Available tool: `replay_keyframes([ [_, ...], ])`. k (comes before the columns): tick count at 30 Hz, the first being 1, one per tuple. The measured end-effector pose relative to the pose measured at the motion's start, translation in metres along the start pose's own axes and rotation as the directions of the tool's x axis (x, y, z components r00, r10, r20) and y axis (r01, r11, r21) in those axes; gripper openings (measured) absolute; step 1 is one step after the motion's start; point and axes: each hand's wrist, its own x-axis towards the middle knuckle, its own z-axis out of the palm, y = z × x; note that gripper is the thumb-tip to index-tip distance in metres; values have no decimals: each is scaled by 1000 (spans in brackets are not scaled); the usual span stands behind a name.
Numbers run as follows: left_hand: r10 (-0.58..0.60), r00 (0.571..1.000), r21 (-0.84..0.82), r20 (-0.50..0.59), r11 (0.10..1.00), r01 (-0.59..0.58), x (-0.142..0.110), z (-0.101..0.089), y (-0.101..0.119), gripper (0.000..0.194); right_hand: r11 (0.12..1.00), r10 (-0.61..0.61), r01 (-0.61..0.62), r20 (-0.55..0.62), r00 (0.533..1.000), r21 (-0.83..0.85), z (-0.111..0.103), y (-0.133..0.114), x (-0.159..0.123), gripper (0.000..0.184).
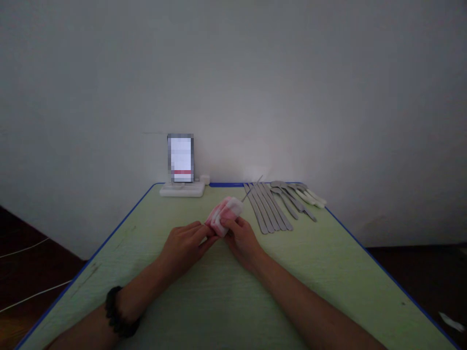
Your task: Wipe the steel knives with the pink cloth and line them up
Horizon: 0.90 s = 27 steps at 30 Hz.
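A pink-and-white cloth [226, 214] is bunched up between my hands above the table. A thin metal utensil [251, 189] sticks out of its upper right side, slanting toward the wall; the rest is hidden, so its kind is unclear. My left hand [188, 238] is closed at the cloth's lower left end, where its fingertips are partly covered. With the thumb on top, my right hand [242, 239] grips the cloth from the right. Just beyond that hand, several flat metal utensils [272, 211] lie side by side.
Metal spoons [282, 197] and pale-handled utensils [310, 195] lie at the back right of the green table [175, 306]. A lit phone [181, 158] stands on a white base [182, 190] at the back left. The wall [233, 87] rises behind the blue table edge.
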Motion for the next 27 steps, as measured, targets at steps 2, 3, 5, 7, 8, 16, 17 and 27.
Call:
replay_keyframes([
  [2, -16, 1000, 15, 15, 1000, 16, 0, 0, 0, 26, 1000, -6, 6, -2, 1000, -9, 0, 0, 0, 13],
  [3, -23, 999, 22, 29, 1000, 23, 0, 0, 1, 25, 1000, -10, 10, -6, 1000, -11, 0, 0, 1, 13],
  [5, -37, 997, 40, 73, 999, 34, 1, -1, 2, 22, 1000, -19, 19, -15, 1000, -16, 0, 0, 1, 12],
  [7, -41, 989, 57, 143, 998, 33, 3, -1, 4, 21, 999, -32, 32, -22, 999, -24, 0, 1, 2, 10],
  [8, -37, 982, 61, 185, 998, 26, 3, -1, 5, 22, 999, -40, 39, -25, 999, -33, -1, 2, 2, 10],
  [16, 17, 938, 1, 347, 1000, -19, 6, -1, 7, 23, 989, -71, 62, -63, 995, -134, -10, 6, 10, 15],
  [17, 27, 934, 0, 357, 1000, -29, 6, -1, 7, 25, 990, -78, 68, -79, 994, -125, -12, 2, 13, 15],
  [27, -45, 849, 10, 527, 999, 47, 8, -8, 13, 30, 991, -134, 130, -111, 985, -40, -16, -15, 22, 13],
])
